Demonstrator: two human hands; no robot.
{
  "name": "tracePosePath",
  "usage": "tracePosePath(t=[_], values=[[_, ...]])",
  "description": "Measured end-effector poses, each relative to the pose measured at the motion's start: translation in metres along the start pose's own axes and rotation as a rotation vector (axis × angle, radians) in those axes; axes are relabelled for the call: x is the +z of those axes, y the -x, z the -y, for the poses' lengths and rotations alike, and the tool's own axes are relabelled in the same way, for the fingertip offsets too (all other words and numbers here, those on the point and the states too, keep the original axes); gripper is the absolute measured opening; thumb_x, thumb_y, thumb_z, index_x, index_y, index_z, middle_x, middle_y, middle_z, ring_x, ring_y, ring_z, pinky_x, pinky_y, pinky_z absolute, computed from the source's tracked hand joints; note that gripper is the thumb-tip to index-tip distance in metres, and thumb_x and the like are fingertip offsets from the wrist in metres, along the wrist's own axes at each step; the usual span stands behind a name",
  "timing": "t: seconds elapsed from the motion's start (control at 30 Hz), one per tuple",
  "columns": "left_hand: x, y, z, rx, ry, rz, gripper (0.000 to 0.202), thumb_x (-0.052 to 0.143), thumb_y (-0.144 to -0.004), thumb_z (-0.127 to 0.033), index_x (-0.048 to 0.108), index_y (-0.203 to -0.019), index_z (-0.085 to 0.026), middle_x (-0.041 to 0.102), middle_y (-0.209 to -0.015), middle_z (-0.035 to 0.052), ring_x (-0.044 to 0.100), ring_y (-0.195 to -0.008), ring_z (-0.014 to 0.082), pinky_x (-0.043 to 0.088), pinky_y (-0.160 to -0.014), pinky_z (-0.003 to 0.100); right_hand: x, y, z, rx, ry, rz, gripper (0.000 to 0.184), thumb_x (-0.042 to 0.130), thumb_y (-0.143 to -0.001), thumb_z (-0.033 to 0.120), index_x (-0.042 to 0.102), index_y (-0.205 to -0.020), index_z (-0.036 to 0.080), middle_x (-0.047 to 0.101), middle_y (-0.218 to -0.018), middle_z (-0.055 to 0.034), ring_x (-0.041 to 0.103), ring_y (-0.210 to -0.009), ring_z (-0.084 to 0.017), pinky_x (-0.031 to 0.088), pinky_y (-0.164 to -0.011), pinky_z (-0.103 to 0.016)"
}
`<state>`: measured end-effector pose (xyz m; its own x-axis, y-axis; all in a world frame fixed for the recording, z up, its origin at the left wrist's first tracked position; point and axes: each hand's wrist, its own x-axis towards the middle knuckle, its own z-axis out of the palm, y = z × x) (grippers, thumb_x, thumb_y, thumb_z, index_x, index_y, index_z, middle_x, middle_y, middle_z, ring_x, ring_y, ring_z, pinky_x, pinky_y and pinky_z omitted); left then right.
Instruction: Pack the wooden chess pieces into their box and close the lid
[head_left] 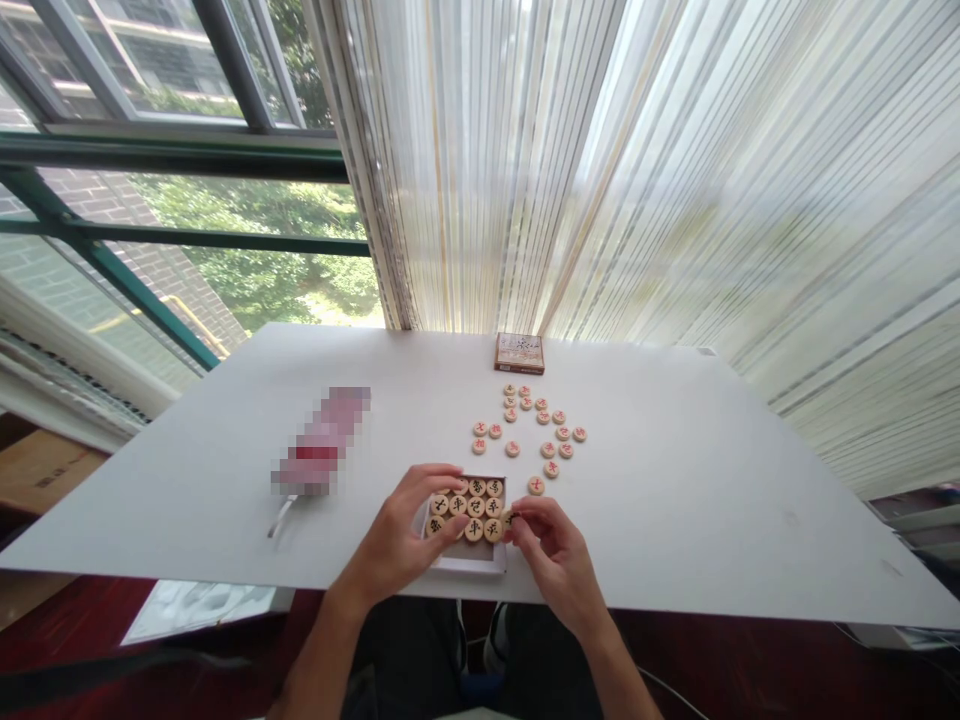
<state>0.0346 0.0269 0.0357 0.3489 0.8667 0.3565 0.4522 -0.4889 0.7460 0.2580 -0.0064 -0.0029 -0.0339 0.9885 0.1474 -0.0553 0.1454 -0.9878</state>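
At the lower middle of the frame, a person's right hand [555,560] pinches one piece [511,520] between thumb and fingertips, holding it at the right rim of a shallow box [484,556]; whether piece and rim touch is too small to tell. The left hand [394,540] curves over the box's left side, thumb and fingers spread well apart, the thumb lying over the near row and the fingers by the far rim; whether it presses on anything cannot be told. Between the two hands, black pieces [475,506] sit in rows in the box, some hidden by the left hand, with a bare strip along the near edge. Beyond the right hand, toward the centre right of the table [690,480], loose pieces [536,486] lie scattered, mostly red-marked, the nearest just past its fingers. A flat pack [519,354] lies behind them, near the curtain [480,170].
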Motion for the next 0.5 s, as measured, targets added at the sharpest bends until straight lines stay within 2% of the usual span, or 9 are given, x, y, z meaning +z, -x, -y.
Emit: tracePosePath(t=[0.07, 0.13, 0.2, 0.3, 0.5], values=[[-0.012, 0.008, 0.011, -0.028, -0.086, 0.037, 0.051, 0.074, -0.081, -0.036, 0.056, -0.128, -0.030, 0.049, -0.145, 0.0087, 0.045, -0.136, 0.0291, 0.041, -0.114, 0.049, 0.000, 0.000, 0.001, 0.004, 0.027, 0.010, 0.017, 0.062, -0.094, 0.035, 0.064, -0.105, 0.022, 0.070, -0.096, -0.0063, 0.071, -0.084, -0.021, 0.057, -0.081, -0.034], [-0.020, 0.017, 0.020, -0.072, -0.140, 0.143, 0.080, 0.083, -0.071, -0.039, 0.044, -0.141, -0.033, 0.036, -0.155, 0.0086, 0.036, -0.142, 0.0319, 0.036, -0.116, 0.052, -0.001, -0.001, 0.000, 0.000, 0.044, 0.015, 0.017, 0.061, -0.094, 0.035, 0.065, -0.104, 0.022, 0.070, -0.098, -0.0067, 0.071, -0.085, -0.021, 0.057, -0.082, -0.034], [-0.024, 0.024, 0.025, -0.113, -0.173, 0.228, 0.098, 0.087, -0.064, -0.038, 0.036, -0.147, -0.034, 0.028, -0.160, 0.0081, 0.032, -0.145, 0.0328, 0.034, -0.117, 0.053, -0.001, -0.002, 0.000, -0.018, 0.045, 0.015, 0.017, 0.061, -0.094, 0.035, 0.065, -0.104, 0.022, 0.069, -0.099, -0.0072, 0.070, -0.085, -0.021, 0.057, -0.082, -0.035], [-0.024, 0.028, 0.029, -0.133, -0.193, 0.253, 0.104, 0.087, -0.062, -0.033, 0.032, -0.150, -0.034, 0.028, -0.160, 0.0080, 0.032, -0.145, 0.0319, 0.031, -0.119, 0.052, -0.001, -0.004, -0.001, -0.057, 0.076, 0.005, 0.018, 0.063, -0.093, 0.034, 0.065, -0.106, 0.022, 0.067, -0.102, -0.0078, 0.068, -0.088, -0.021, 0.057, -0.084, -0.035], [-0.016, 0.025, 0.027, -0.116, -0.181, 0.210, 0.097, 0.085, -0.064, -0.031, 0.036, -0.148, -0.034, 0.033, -0.157, 0.0079, 0.035, -0.143, 0.0313, 0.032, -0.119, 0.050, -0.002, -0.006, -0.004, -0.079, 0.114, -0.018, 0.021, 0.067, -0.089, 0.031, 0.064, -0.108, 0.022, 0.065, -0.102, -0.0070, 0.066, -0.087, -0.020, 0.057, -0.082, -0.033]])
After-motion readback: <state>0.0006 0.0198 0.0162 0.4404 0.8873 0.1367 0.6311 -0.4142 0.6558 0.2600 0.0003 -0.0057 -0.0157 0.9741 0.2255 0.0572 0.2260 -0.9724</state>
